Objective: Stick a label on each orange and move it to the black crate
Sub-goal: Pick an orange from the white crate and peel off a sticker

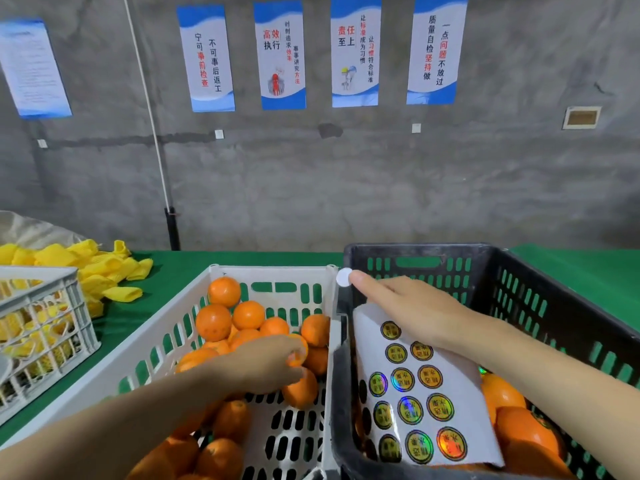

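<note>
Gripping an orange (297, 353) with my left hand (266, 363), I am balancing a label (343, 278) on the straight fingertip (357, 280) of my right hand (412, 313). Barely clinging, it is risking folding or dropping mid-swing.

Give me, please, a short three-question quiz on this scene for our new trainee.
1. True or false: the left hand grips an orange in the white crate.
2. Where is the label sheet? A) on the green table B) in the black crate C) in the grey crate
3. Fill in: the right hand carries a round label on its ____.
Key: 1 true; 2 B; 3 fingertip.
</note>
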